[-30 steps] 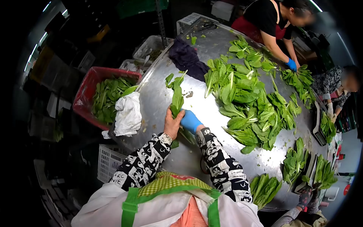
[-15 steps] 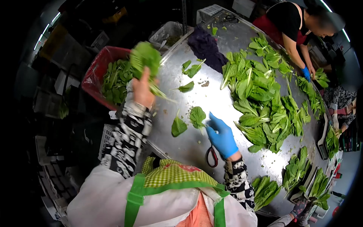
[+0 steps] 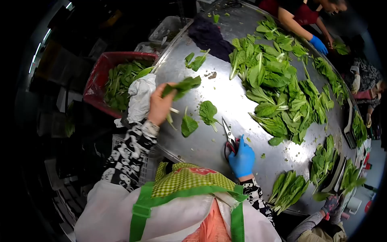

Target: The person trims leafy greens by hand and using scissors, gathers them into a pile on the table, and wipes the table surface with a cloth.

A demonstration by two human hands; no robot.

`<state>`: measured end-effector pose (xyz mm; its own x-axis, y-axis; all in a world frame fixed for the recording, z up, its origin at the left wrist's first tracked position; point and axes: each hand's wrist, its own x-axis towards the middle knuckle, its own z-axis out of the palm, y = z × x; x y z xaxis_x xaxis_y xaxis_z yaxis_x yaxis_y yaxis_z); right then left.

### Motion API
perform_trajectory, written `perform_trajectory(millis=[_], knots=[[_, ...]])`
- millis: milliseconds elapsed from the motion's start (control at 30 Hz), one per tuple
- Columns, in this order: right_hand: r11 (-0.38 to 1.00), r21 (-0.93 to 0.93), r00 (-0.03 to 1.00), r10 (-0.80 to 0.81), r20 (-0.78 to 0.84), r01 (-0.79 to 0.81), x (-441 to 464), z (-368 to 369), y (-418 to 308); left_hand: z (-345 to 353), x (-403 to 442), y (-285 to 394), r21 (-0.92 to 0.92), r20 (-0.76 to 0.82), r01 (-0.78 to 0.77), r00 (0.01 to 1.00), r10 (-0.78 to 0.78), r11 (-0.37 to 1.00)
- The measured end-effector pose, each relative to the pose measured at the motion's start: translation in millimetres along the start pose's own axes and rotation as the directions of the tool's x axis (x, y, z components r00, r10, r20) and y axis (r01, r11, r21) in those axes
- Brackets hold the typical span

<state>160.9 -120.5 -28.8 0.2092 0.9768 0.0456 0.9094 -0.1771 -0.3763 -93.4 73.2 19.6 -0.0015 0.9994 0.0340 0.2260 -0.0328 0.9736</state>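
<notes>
My left hand (image 3: 159,104) is bare and closed around a leafy green (image 3: 186,86), its dark leaf to the right and pale stalks hanging below my fingers. In a blue glove, my right hand (image 3: 243,159) grips red-and-black scissors (image 3: 228,131) close to the metal table (image 3: 201,151). The blades point away from me and look slightly apart. Between my hands lie two loose leaves, one (image 3: 208,112) beside the scissor tips and another (image 3: 188,126) nearer my left hand.
A red bin (image 3: 92,82) lined with plastic holds greens, with white cloth or plastic (image 3: 141,94) at its edge. A large pile of greens (image 3: 278,84) covers the table's right side. Dark cloth (image 3: 209,38) lies farther back. Co-workers' gloved hands (image 3: 319,45) work across the table.
My left hand has turned the greens over and brought them rightward and lower, away from the bin. My right hand has moved slightly nearer me, and the scissor blades now point forward.
</notes>
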Motion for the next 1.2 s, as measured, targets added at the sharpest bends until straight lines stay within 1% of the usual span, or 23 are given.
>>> perform_trajectory(millis=[33,67,100,133,167,200,233,267,300,367,433,500,533,600,633,700,733,800,900,1033,1133,1200], knots=[[0.999,0.027,0.999,-0.034,-0.036,0.035,2,-2,-5,21,-6,-4,-0.006,0.043,-0.162,0.986,0.162,0.987],[0.998,0.022,0.996,-0.059,-0.063,0.061,5,-5,-10,36,-9,1,0.096,0.072,-0.272,0.961,0.266,0.958],[0.998,0.018,0.997,-0.051,-0.063,0.053,6,-5,-10,48,-12,7,0.191,0.108,-0.38,0.925,0.366,0.905],[0.999,-0.007,0.999,-0.046,0.025,0.046,9,-4,-9,58,-14,7,0.199,0.143,-0.35,0.934,0.327,0.915],[0.999,-0.03,0.993,-0.04,0.112,0.044,12,-3,-9,66,-18,7,0.195,0.143,-0.353,0.933,0.329,0.915],[0.997,-0.029,0.995,-0.067,0.07,0.069,17,-2,-12,73,-21,7,0.236,0.184,-0.359,0.929,0.321,0.903],[0.997,-0.029,0.996,-0.065,0.065,0.067,22,-3,-15,78,-23,8,0.279,0.226,-0.365,0.924,0.309,0.888],[0.997,0.028,0.996,-0.08,0.04,0.079,25,-4,-19,80,-25,9,0.298,0.259,-0.411,0.903,0.342,0.862],[0.992,0.086,0.996,-0.091,0.016,0.09,28,-5,-25,81,-28,9,0.301,0.264,-0.411,0.903,0.339,0.86],[0.992,0.103,0.997,-0.074,0.025,0.071,36,-1,-37,81,-31,9,0.554,0.349,-0.531,0.848,0.4,0.641],[0.991,0.119,0.998,-0.059,0.029,0.055,44,3,-39,81,-32,5,0.592,0.354,-0.521,0.853,0.383,0.615],[0.996,0.0,0.991,-0.092,0.096,0.092,51,10,-36,81,-33,1,0.682,0.312,-0.468,0.881,0.355,0.562],[0.996,0.005,0.991,-0.09,0.097,0.09,53,12,-36,81,-34,-2,0.685,0.316,-0.469,0.881,0.353,0.558],[0.995,-0.024,0.987,-0.09,0.134,0.094,53,12,-37,80,-38,-10,0.66,0.315,-0.39,0.92,0.234,0.643],[0.996,-0.021,0.987,-0.088,0.137,0.092,53,11,-38,81,-38,-15,0.661,0.318,-0.389,0.92,0.231,0.642],[0.998,-0.025,0.984,-0.057,0.167,0.062,55,7,-40,84,-35,-19,0.602,0.318,-0.259,0.945,0.071,0.755],[0.998,-0.024,0.984,-0.055,0.168,0.06,56,4,-40,86,-33,-17,0.603,0.321,-0.26,0.945,0.07,0.754],[0.997,-0.038,0.981,-0.053,0.187,0.061,56,2,-41,91,-29,-8,0.674,0.335,-0.241,0.942,0.003,0.699],[0.997,-0.02,0.984,-0.07,0.166,0.074,57,5,-39,97,-22,10,0.689,0.38,-0.279,0.925,-0.005,0.669],[0.998,-0.029,0.981,-0.056,0.185,0.062,59,4,-40,103,-14,-11,0.706,0.388,-0.292,0.922,-0.008,0.645],[0.998,-0.03,0.978,-0.054,0.201,0.062,58,2,-40,105,-8,-19,0.679,0.395,-0.27,0.918,-0.03,0.683],[0.997,-0.036,0.976,-0.052,0.211,0.061,58,3,-40,107,-2,-19,0.712,0.408,-0.267,0.91,-0.073,0.649]])
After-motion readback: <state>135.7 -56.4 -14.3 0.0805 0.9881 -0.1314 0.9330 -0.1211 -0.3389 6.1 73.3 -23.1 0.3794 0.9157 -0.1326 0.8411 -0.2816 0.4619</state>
